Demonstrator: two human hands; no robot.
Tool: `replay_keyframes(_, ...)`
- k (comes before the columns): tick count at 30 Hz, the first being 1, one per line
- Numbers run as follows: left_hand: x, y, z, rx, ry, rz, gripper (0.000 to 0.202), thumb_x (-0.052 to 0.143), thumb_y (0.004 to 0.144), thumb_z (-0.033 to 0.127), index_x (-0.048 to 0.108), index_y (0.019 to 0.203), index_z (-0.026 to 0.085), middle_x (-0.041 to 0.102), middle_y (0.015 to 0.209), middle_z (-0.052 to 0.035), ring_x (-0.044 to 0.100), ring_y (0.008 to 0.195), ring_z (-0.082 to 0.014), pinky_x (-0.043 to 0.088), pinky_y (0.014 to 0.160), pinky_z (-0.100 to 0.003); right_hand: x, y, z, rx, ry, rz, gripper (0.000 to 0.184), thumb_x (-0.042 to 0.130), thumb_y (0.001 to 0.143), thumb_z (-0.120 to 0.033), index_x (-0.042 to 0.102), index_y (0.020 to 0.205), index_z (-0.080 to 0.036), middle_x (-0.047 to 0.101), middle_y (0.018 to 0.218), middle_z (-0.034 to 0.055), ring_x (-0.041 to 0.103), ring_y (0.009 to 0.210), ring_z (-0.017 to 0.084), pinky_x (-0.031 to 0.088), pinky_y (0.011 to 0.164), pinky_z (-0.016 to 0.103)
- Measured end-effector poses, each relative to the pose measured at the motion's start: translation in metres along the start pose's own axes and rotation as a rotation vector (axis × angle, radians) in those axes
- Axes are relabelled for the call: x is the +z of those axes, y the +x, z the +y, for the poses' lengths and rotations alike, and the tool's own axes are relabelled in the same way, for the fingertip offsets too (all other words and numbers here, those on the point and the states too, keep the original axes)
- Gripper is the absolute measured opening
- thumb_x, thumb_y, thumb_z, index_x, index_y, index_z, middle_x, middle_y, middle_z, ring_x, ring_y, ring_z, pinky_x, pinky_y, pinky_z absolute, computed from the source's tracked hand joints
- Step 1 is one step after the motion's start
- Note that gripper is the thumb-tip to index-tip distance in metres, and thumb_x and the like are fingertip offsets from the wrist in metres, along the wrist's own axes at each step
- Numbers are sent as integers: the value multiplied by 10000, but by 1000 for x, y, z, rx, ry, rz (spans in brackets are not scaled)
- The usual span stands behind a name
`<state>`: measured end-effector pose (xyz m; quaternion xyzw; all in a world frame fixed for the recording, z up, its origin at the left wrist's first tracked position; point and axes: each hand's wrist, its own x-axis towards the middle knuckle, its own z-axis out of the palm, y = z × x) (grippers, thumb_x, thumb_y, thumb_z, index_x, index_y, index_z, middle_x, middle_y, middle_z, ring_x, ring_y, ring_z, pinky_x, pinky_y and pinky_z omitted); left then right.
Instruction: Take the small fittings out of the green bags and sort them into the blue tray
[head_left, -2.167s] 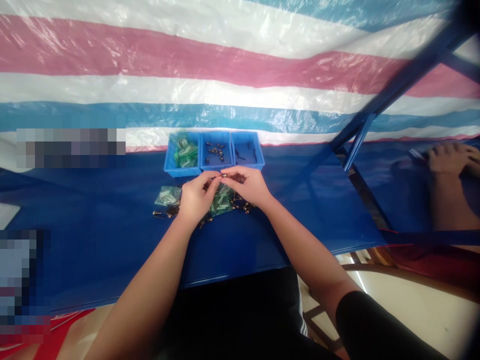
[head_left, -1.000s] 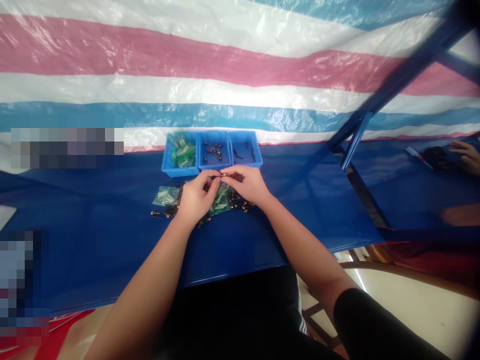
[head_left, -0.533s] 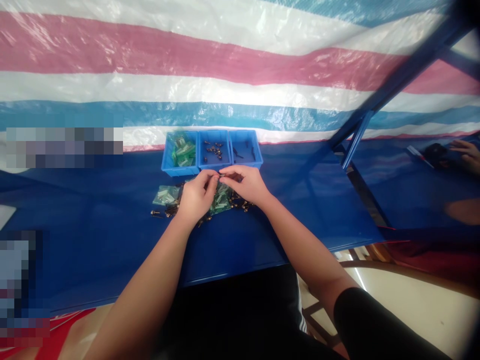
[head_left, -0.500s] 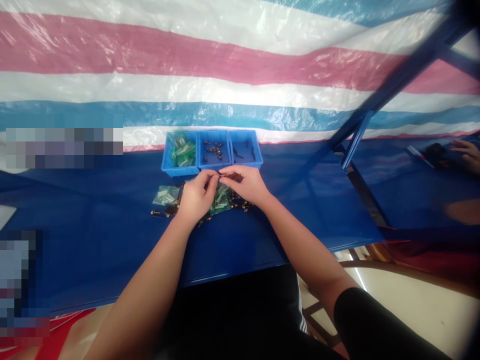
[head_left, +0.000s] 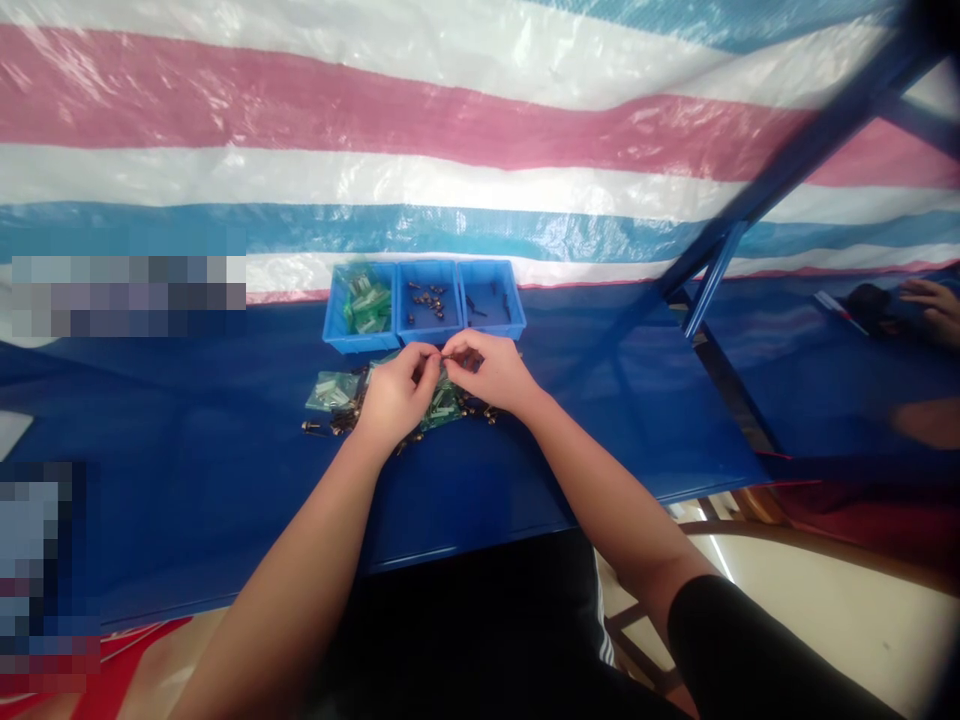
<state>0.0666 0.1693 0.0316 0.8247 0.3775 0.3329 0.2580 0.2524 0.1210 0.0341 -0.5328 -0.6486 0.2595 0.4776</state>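
Note:
My left hand (head_left: 401, 390) and my right hand (head_left: 487, 370) meet fingertip to fingertip just in front of the blue bins. Both are closed in a pinch around something small and dark, too tiny to name. Under and around them lies a pile of small brass-and-black screw-like parts (head_left: 346, 418), partly covered by my hands. A green-tinted plastic bag of pale sticks (head_left: 334, 390) rests left of my left hand. Another such bag (head_left: 444, 402) shows between my wrists.
Three joined blue bins stand behind my hands: the left bin (head_left: 328, 325) with green bags, the middle (head_left: 405, 328) with small brass parts, the right (head_left: 519, 318) with several dark pieces. A blue metal frame (head_left: 712, 280) rises at right. Beyond it is another person's hand (head_left: 934, 305).
My fingertips have shifted slightly, with the right fingers a little more curled around the small part. The bins, bags and pile look the same.

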Motion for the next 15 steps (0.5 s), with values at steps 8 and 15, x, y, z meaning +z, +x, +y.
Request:
replay_keyframes(8,0,1,-1,6,5,32,276,555,1016,394,721,1095,188,669,698,16,576,577,-120,442,629,-234,1,1,-2,-5,24,44,169,682,870,-284,759,996,-203,786,923,40,711,793,158,584,739,291)
replay_keyframes(15,2,1,-6,55,29,3,289,558,996,362,758,1109,187,740,792,-24,632,660,-145,470,686,-249,1,1,-5,-37,-9,47,154,703,884,-276,777,994,-199,776,924,43,680,751,143,592,743,296)
